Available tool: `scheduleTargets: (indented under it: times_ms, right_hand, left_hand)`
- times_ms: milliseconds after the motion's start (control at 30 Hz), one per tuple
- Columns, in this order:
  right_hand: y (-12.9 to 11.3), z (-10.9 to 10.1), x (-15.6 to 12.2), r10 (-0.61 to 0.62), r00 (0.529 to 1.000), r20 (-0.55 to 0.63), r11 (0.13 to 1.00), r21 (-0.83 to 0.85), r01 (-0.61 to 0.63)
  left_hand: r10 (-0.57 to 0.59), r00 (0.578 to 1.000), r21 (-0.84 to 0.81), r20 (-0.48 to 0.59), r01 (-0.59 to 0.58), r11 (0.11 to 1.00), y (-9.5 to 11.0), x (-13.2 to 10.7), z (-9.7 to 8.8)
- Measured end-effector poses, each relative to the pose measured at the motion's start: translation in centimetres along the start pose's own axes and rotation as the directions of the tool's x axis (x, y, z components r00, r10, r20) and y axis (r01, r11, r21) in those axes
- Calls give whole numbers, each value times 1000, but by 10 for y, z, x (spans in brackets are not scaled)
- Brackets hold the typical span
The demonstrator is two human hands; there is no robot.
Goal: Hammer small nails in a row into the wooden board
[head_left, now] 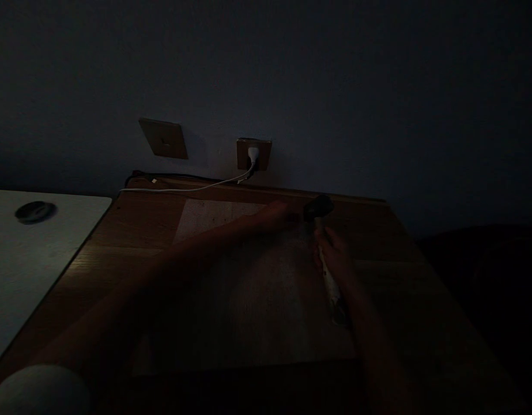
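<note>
The scene is very dim. My right hand (335, 256) is wrapped round the pale handle of a hammer (328, 276), whose dark head (317, 207) points toward the wall. My left hand (276, 216) reaches across a pale board (231, 288) lying on the wooden table (131, 230). Its fingertips are pressed together just left of the hammer head. Whatever they pinch is too small and dark to make out.
A white plug (253, 154) sits in a wall socket, its white cable (183, 189) trailing left along the table's back edge. A second wall plate (163, 138) hangs to the left. A white surface (27, 253) with a dark round disc (34, 211) adjoins the table's left side.
</note>
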State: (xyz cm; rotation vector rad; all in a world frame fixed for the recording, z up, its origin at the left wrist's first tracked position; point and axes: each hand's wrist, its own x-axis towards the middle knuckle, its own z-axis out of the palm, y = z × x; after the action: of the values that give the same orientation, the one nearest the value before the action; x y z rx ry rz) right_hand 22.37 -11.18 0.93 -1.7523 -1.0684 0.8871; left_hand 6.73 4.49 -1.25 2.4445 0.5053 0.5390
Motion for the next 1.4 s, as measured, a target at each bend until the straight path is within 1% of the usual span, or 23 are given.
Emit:
scheduleTargets:
  times_ms: [100, 167, 233, 333, 433, 633, 800, 900, 1000, 1167, 1300, 1400]
  right_hand:
    - [-4, -4, -10, 26, 999, -37, 998, 65, -24]
    - [-10, -8, -18, 39, 998, -39, 995, 88, -36]
    - [-19, -13, -27, 52, 999, -13, 994, 95, -51]
    - [-31, -17, -37, 71, 997, 41, 989, 125, -76]
    - [-37, -17, -42, 87, 994, 61, 983, 159, -96]
    - [-34, -21, -48, 148, 988, 51, 976, 155, -154]
    - [-35, -19, -52, 117, 992, 52, 988, 94, -121]
    - [-35, -15, -52, 117, 991, 67, 989, 86, -122]
    - [-34, -11, -52, 133, 989, 63, 985, 105, -140]
    - [-33, -11, -54, 108, 991, 80, 987, 110, -116]
    - [-30, -12, -51, 153, 985, 84, 979, 122, -163]
    - [-27, -12, -50, 166, 984, 71, 980, 100, -173]
  left_hand:
    - [-68, 998, -12, 15, 69, 998, 3, -2, -2]
    - [-74, 997, -50, 16, 74, 996, 5, -4, -5]
    - [-73, 997, -82, 22, 75, 994, 8, -5, -8]
    - [-86, 995, -82, 49, 90, 993, 11, -7, -11]
    - [-82, 995, -77, 49, 85, 993, 12, -8, -12]
    - [-106, 994, -129, 25, 109, 986, 9, -5, -10]
    - [-70, 997, -194, 26, 74, 978, 5, -7, -9]
    - [-75, 997, -154, 17, 76, 985, 6, -7, -9]
    - [-95, 995, -114, 32, 98, 989, 8, -6, -10]
    - [-99, 995, -115, 15, 100, 988, 12, -5, -11]
    - [-93, 996, -135, -2, 92, 987, 9, -5, -10]
    - [-92, 996, -135, -10, 90, 987, 6, -5, -8]
